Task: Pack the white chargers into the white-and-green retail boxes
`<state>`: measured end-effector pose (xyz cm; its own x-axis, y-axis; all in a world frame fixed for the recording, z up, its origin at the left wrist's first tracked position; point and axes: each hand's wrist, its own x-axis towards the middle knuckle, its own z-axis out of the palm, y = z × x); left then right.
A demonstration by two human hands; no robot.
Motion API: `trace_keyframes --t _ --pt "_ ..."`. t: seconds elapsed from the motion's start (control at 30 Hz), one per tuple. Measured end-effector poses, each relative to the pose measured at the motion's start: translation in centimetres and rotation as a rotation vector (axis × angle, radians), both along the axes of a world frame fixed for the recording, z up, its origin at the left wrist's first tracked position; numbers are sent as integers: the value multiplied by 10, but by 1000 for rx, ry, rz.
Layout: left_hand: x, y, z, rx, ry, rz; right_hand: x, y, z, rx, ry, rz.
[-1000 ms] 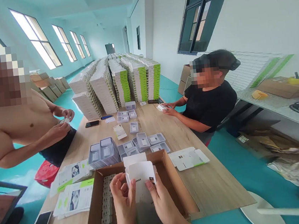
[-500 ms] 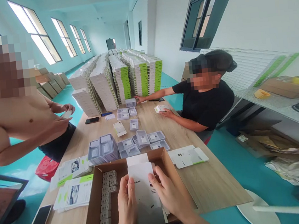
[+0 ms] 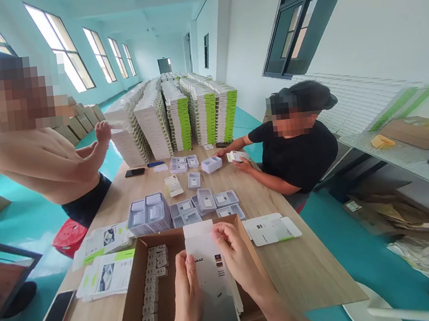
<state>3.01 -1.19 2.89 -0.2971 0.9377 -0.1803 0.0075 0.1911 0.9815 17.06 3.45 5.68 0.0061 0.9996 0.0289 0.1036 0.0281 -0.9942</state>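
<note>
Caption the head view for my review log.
Left hand and right hand hold a white printed carton above a cardboard box of small white pieces, beside grey trays.

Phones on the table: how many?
2 for certain: one phone partway along the left edge of the table, another phone at its near left edge. A dark item by the box stacks may be a third.

Wooden table (image 3: 310, 273) | grey plastic trays (image 3: 147, 216) | stacked white-and-green boxes (image 3: 205, 115) | smartphone (image 3: 51, 316) | seated co-worker (image 3: 298, 151)
</note>
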Motion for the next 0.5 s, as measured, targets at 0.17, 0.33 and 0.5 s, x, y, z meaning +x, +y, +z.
trace_keyframes --t 0.17,0.33,0.5 --pt "6 -7 6 10 -57 13 13 8 4 -116 99 34" --pt "9 -14 15 23 -109 19 28 26 9 -284 241 306" --pt "10 -19 15 36 -70 -10 26 31 24 -268 211 575"
